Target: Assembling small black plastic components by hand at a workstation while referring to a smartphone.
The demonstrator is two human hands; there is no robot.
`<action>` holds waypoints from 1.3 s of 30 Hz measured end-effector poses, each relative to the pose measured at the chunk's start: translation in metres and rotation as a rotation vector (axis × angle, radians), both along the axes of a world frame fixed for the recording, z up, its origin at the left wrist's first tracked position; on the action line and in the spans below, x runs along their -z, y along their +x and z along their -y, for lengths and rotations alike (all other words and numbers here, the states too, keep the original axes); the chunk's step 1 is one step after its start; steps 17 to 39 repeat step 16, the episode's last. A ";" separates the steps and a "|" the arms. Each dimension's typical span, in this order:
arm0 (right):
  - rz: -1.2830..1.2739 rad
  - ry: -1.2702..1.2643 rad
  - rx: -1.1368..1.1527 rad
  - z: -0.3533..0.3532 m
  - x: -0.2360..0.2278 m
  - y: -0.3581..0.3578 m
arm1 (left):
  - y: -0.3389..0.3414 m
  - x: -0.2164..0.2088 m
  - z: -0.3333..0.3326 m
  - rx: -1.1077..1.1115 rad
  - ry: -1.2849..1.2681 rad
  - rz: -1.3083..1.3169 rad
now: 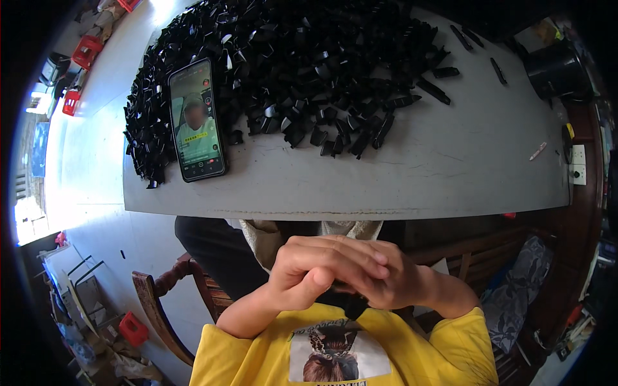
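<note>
My left hand (306,267) and my right hand (393,283) are closed together in front of my chest, just off the near edge of the table. The left fingers lie across the right hand, and the left thumb is bent in. A dark shape (354,305) shows just under the hands; whether it is held between them is hidden. Beyond the hands, a large pile of small black plastic pieces (309,71) covers the far part of the grey table (309,186). A phone (198,122) with its screen lit rests against the pile's left side.
Several loose black strips (434,91) lie at the pile's right. A black container (557,71) stands at the far right, near a wall socket (578,165). A wooden chair (164,302) is under me. Red plastic stools (87,51) stand on the floor at left.
</note>
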State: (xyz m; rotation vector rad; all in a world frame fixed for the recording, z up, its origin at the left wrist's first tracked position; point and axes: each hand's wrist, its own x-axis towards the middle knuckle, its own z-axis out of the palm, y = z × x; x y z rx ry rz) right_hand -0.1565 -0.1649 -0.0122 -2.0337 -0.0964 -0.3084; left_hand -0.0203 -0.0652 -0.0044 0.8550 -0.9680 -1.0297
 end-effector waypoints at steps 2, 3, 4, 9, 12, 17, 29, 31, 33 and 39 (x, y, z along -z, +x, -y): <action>-0.087 0.104 -0.013 0.000 -0.001 0.000 | -0.001 0.004 0.000 0.011 -0.021 -0.002; 0.001 -0.049 0.023 0.000 0.006 -0.002 | -0.002 0.005 0.004 -0.027 -0.054 0.038; 0.089 -0.196 0.054 0.000 0.008 -0.001 | -0.001 0.008 0.007 -0.068 -0.082 0.078; -0.079 -0.347 0.382 0.062 0.006 0.019 | 0.030 0.023 0.035 -0.592 0.208 0.866; 0.025 -0.401 0.641 0.088 0.020 0.039 | 0.031 0.034 0.057 -0.638 0.302 1.064; -0.095 -0.431 0.749 0.085 0.026 0.041 | 0.032 0.040 0.059 -0.662 0.355 1.069; -0.095 -0.431 0.749 0.085 0.026 0.041 | 0.032 0.040 0.059 -0.662 0.355 1.069; -0.095 -0.431 0.749 0.085 0.026 0.041 | 0.032 0.040 0.059 -0.662 0.355 1.069; -0.095 -0.431 0.749 0.085 0.026 0.041 | 0.032 0.040 0.059 -0.662 0.355 1.069; -0.095 -0.431 0.749 0.085 0.026 0.041 | 0.032 0.040 0.059 -0.662 0.355 1.069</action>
